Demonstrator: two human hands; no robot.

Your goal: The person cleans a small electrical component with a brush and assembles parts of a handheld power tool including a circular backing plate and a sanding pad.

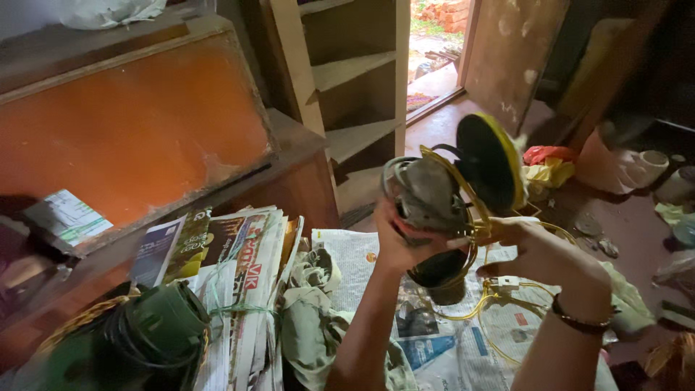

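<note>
the grey power sander (pixel 428 194) is being held up in the air between both hands, its round dark disc with a yellow rim (pixel 491 161) tilting up to the right. the left hand (pixel 400 239) is clenching the tool's body from below, forearm rising steeply. the right hand (pixel 539 250), a band on its wrist, is grasping the yellow cord (pixel 483 230) looping beside the tool. spread newspapers (pixel 441 340) are lying beneath, a tied paper bundle (pixel 246 275) to the left, open floor (pixel 622 217) to the right.
</note>
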